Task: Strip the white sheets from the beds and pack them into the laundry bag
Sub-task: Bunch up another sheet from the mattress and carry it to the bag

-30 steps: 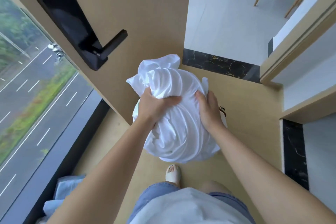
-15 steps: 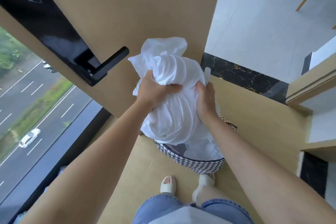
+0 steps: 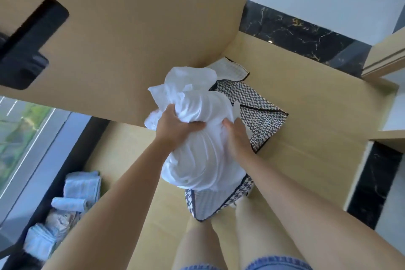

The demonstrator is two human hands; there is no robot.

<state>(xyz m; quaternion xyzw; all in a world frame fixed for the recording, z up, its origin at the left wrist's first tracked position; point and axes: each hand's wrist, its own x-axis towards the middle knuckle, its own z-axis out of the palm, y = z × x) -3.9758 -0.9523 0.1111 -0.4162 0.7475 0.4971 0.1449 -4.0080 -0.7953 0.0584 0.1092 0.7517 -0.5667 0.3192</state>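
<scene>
Near rim: the laundry bag (image 3: 202,208) stands on the floor (image 3: 306,120) just ahead of my legs, its mouth hidden under the bundle.
Sheet: the white sheet (image 3: 197,160), wadded into a ball, sits over that mouth, mostly above the rim. I judge it is not yet packed down.
Left hand: my left hand (image 3: 175,126) grips a fistful of cloth at the top of the ball.
Right hand: my right hand (image 3: 237,138) clasps the ball's right side, fingers wrapped behind it.
Method: I should press straight down, centred over the mouth, then tuck in the loose tail at the far end.
Flap: the houndstooth flap (image 3: 260,112) lies open beyond the ball, and cloth should stay off it.
Door: the door (image 3: 131,39) is close on my left, so I should push downward, not toward it.
</scene>
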